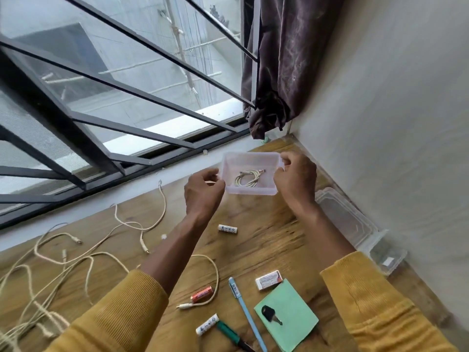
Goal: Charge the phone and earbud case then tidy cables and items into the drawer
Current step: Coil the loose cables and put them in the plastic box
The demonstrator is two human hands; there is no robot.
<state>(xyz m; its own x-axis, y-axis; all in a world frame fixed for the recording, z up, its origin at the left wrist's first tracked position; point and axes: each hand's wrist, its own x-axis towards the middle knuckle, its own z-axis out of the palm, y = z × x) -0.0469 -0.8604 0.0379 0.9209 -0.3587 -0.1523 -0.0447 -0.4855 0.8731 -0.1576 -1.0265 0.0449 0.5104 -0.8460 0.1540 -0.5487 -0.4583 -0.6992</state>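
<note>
Holding a clear container [250, 191] aloft, the left hand [203, 190] and right hand [295, 180] are each pinching an end; a coiled cable [247, 177] is lying inside. Tidying appears underway; loose cables [76, 255] are awaiting coiling next.

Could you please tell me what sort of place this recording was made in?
Probably a room in a home, at a wooden desk set in a corner. A barred window with a dark purple curtain faces neighbouring buildings, and loose cream charging cables lie across the desk.

left hand [203, 190] + right hand [295, 180] | hold plastic box [250, 191] | coiled cable [247, 177] inside
</note>
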